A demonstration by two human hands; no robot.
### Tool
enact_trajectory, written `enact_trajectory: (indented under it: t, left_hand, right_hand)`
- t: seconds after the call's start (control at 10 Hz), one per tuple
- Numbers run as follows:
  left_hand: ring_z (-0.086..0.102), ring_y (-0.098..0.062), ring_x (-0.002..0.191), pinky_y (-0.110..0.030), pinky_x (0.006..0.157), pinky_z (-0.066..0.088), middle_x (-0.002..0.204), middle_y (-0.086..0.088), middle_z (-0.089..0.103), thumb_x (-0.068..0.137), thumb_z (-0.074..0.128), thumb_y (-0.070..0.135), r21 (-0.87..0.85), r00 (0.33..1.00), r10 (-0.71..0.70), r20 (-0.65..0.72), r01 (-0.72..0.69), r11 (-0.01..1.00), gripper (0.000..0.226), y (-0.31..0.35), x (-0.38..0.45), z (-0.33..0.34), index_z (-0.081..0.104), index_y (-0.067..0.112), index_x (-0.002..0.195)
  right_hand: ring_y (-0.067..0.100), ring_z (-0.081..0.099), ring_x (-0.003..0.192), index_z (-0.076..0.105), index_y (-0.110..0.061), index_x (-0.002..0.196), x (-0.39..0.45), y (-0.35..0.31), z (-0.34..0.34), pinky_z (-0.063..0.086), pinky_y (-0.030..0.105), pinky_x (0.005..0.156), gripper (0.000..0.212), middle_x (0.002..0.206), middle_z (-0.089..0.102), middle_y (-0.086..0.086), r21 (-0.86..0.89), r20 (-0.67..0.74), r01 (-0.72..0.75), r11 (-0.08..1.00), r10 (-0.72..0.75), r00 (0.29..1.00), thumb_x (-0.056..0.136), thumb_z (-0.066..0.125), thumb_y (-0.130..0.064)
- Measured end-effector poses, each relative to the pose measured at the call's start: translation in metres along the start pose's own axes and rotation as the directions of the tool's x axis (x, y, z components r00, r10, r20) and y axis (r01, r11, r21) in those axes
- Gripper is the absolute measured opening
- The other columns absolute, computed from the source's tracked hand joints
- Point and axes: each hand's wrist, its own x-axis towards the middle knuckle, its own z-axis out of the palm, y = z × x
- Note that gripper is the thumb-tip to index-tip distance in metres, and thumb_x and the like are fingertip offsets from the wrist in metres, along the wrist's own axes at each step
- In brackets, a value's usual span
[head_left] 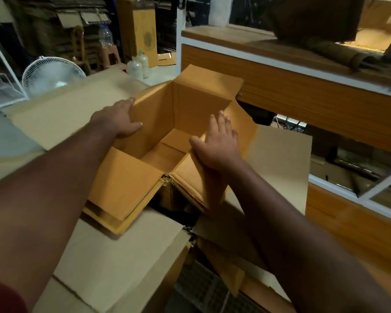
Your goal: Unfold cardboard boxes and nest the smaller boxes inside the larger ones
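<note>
A small orange-brown cardboard box (190, 105) stands open in the middle, its four top flaps spread outward. It sits inside a larger pale box (66, 114) whose wide flaps fan out on all sides. My left hand (117, 119) grips the small box's left wall at the rim, thumb inside. My right hand (219, 143) lies flat with fingers spread on the small box's right flap, pressing it outward. The small box's inside holds nothing but its folded bottom flaps.
A wooden counter with white framing (303, 91) runs along the right. A white fan (52, 75) and plastic bottles (139, 64) stand at the back left. More flat cardboard (233, 265) and a floor grate (203, 288) lie below.
</note>
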Motion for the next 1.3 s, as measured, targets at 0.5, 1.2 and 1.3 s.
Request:
enact_trajectory:
  t: [0.5,1.2,1.3]
  left_hand:
    - [0.061,-0.038,0.12,-0.045,0.083,0.052,0.146,-0.009,0.056,0.09,0.068,0.049,0.051,0.995,0.059,-0.076,-0.055,0.997,0.082,0.003,-0.006,-0.006,0.027,0.033,0.159]
    - [0.062,-0.033,0.112,-0.049,0.086,0.058,0.135,-0.013,0.057,0.095,0.065,0.033,-0.192,0.966,0.256,-0.039,-0.259,0.947,0.07,-0.018,0.021,-0.009,0.032,0.03,0.157]
    - [0.062,-0.026,0.111,-0.046,0.086,0.057,0.135,-0.006,0.059,0.094,0.063,0.028,-0.22,0.907,0.367,-0.208,-0.409,0.886,0.052,-0.007,0.009,-0.02,0.052,0.022,0.145]
  right_hand:
    - [0.036,-0.015,0.163,-0.006,-0.02,0.17,-0.007,0.002,-0.002,-0.004,0.055,0.131,0.105,0.178,-0.014,0.007,0.095,0.013,-0.124,0.988,0.123,0.992,0.095,0.042,-0.075]
    - [0.038,0.022,0.159,0.016,-0.033,0.168,0.003,-0.039,0.0,0.023,0.064,0.126,0.093,0.175,0.021,0.006,0.236,-0.076,-0.528,0.816,0.557,0.827,0.093,0.067,-0.051]
    - [0.034,0.054,0.137,0.044,-0.026,0.154,-0.007,-0.045,-0.008,0.048,0.059,0.111,0.075,0.152,0.054,0.009,0.175,-0.175,-0.509,0.843,0.535,0.826,0.09,0.07,-0.054]
